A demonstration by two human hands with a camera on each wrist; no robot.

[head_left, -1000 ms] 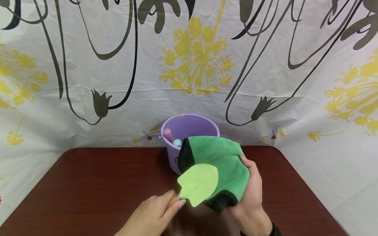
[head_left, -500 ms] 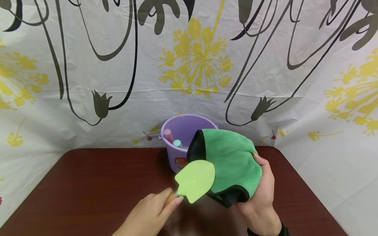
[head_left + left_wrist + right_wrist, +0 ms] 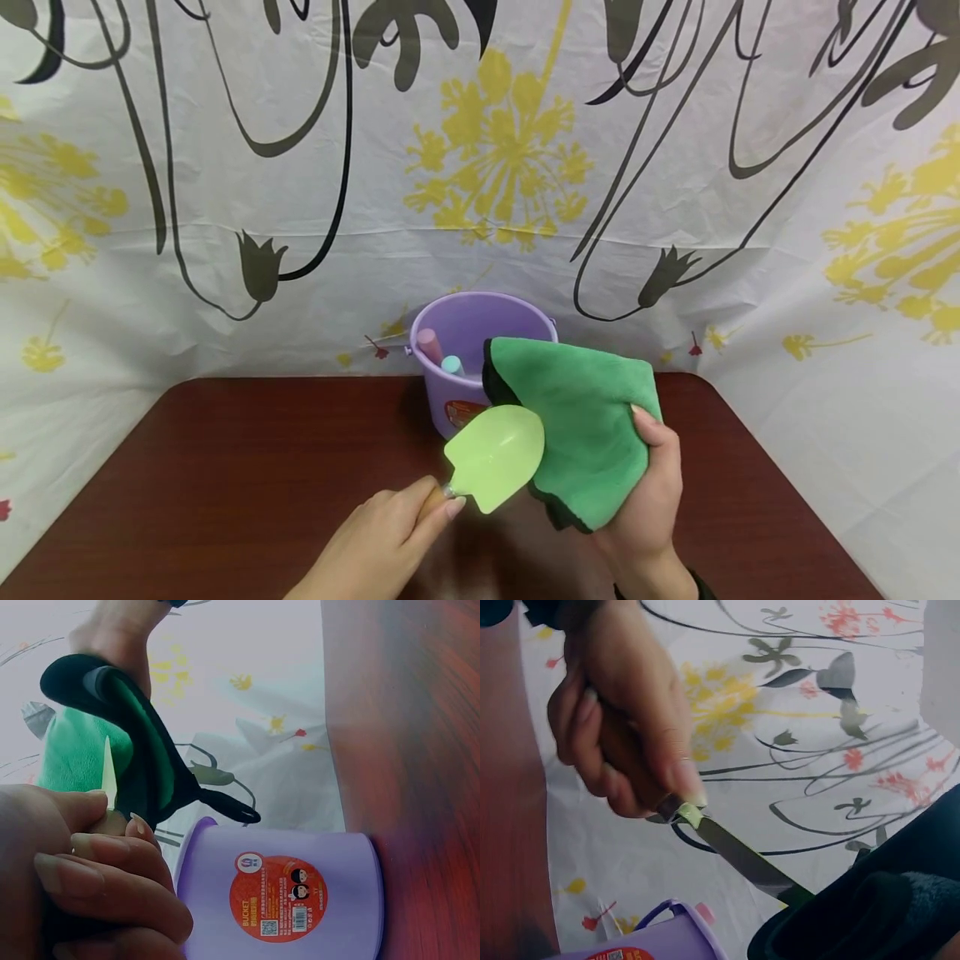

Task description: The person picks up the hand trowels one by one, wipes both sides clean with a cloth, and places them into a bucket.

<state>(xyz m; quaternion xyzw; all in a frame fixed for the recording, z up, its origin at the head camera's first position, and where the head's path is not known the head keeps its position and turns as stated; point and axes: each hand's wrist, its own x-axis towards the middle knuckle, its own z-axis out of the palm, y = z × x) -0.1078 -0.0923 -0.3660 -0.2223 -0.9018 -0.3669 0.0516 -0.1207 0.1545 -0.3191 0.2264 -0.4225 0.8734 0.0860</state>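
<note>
My left hand (image 3: 378,533) grips the wooden handle of a small hand trowel with a light green blade (image 3: 497,454), its tip pointing up and right. My right hand (image 3: 652,496) holds a folded green cloth (image 3: 581,421) with black edging, thumb on top and the other fingers hidden beneath. In the head view the blade overlaps the cloth's left side. The right wrist view has the blade's tip against the cloth's dark underside (image 3: 855,922), partly hidden by it. From the left wrist, a black loop (image 3: 229,806) shows at the cloth's edge.
Behind the hands a purple bucket (image 3: 442,398) with a red label stands at the back of the dark brown table (image 3: 247,467). Inside it are a pink-ended object (image 3: 430,344) and a light blue one (image 3: 452,364). A flower-patterned sheet (image 3: 322,333) hangs behind.
The cloth shifted right, then back left a little; it has turned, so its black lower edge shows less. The trowel moved slightly up and left early on, then stayed nearly still.
</note>
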